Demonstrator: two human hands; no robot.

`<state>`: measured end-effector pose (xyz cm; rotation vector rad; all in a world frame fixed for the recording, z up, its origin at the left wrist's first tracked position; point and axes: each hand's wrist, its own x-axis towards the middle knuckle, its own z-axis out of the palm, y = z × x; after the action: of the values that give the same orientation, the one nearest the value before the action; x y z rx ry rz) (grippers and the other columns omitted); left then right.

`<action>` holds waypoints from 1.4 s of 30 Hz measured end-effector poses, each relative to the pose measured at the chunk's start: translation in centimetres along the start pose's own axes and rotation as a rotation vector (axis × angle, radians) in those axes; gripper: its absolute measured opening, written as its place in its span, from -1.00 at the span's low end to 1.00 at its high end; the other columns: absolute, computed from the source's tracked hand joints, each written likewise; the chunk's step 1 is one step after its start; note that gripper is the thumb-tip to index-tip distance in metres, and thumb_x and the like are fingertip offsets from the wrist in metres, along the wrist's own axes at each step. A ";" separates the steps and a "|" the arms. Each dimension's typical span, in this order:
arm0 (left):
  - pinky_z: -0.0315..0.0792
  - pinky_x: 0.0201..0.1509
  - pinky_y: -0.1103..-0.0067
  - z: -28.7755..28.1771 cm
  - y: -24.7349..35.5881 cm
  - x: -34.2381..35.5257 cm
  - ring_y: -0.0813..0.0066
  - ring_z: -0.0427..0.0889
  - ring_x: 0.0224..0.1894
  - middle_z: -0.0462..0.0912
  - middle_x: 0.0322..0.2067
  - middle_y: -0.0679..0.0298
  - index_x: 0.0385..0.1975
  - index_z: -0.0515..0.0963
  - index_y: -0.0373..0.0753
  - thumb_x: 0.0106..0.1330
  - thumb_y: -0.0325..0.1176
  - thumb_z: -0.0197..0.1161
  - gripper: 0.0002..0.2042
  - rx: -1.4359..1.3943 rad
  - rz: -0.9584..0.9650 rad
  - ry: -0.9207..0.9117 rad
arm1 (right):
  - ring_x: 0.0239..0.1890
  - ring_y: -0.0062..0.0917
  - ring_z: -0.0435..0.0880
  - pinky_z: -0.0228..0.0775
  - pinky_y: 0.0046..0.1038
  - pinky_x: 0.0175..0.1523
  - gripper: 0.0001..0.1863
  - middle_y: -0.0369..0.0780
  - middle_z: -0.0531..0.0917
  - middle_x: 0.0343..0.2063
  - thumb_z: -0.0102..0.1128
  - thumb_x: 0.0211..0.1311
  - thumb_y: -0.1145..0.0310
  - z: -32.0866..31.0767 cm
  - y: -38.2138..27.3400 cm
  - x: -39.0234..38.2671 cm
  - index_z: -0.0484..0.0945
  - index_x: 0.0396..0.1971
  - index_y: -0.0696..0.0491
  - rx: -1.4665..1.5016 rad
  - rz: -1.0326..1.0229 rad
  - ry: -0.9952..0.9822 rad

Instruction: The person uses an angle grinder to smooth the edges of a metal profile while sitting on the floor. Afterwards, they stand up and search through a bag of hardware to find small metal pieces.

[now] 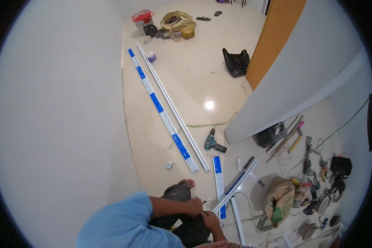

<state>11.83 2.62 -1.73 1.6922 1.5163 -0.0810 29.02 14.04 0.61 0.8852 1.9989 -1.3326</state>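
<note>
Hands curl close together, right one beside a white strip.

Head-worn fisheye, looking down, wide view

Saw at top left a white bucket with a red lid, beside a dark bag. Noted to their right an open beige bag, a yellowish pouch and 2 dark slippers. Spotted nearer a small purple-and-white tub. Found a black plastic bag near an orange-brown door. Made out at right, past a pale partition wall, a black bin, a brown sack and scattered clutter, largely too small to tell.
</note>
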 end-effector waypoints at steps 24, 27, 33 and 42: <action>0.53 0.40 0.19 -25.0 -36.8 -44.3 -0.06 0.67 0.30 0.73 0.23 -0.05 0.18 0.73 -0.26 0.52 0.11 0.16 -0.44 -0.853 -0.922 0.551 | 0.05 0.08 0.74 0.56 0.05 0.15 -0.45 0.07 0.78 0.01 0.19 0.38 -0.07 -17.0 -35.3 2.6 0.70 0.14 0.03 -0.431 0.017 -0.023; 0.60 0.29 0.12 -28.6 -45.1 -44.7 -0.08 0.69 0.25 0.75 0.20 -0.05 0.13 0.76 -0.26 0.46 0.06 0.22 -0.48 -0.422 -0.559 -0.278 | 0.07 0.10 0.73 0.56 0.07 0.16 -0.53 0.08 0.78 0.00 0.23 0.35 0.02 -18.3 -35.4 6.1 0.71 0.09 0.02 -0.453 -0.083 -0.010; 0.74 0.09 0.19 -38.6 -51.9 -48.8 0.19 0.83 -0.06 0.86 0.02 0.15 0.04 0.84 -0.08 0.35 -0.20 0.42 -0.69 -1.071 -0.800 -0.497 | 0.09 0.07 0.76 0.58 0.07 0.18 -0.56 0.07 0.78 0.02 0.22 0.38 0.04 -25.0 -39.5 17.3 0.72 0.05 0.04 -0.306 -0.016 -0.046; 0.60 -0.23 0.32 -49.9 -60.3 -44.1 0.31 0.70 -0.38 0.73 -0.44 0.17 -0.39 0.68 -0.33 0.28 -0.29 0.43 -0.80 -1.433 -1.163 0.846 | 0.08 0.09 0.77 0.59 0.07 0.20 -0.52 0.11 0.78 0.02 0.14 0.49 -0.01 -45.2 -57.1 43.5 0.72 0.04 0.09 -0.365 0.170 -0.005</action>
<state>-74.00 -7.11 22.85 -0.4538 2.0672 0.9631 -46.81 49.26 14.65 0.8524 2.0241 -0.8396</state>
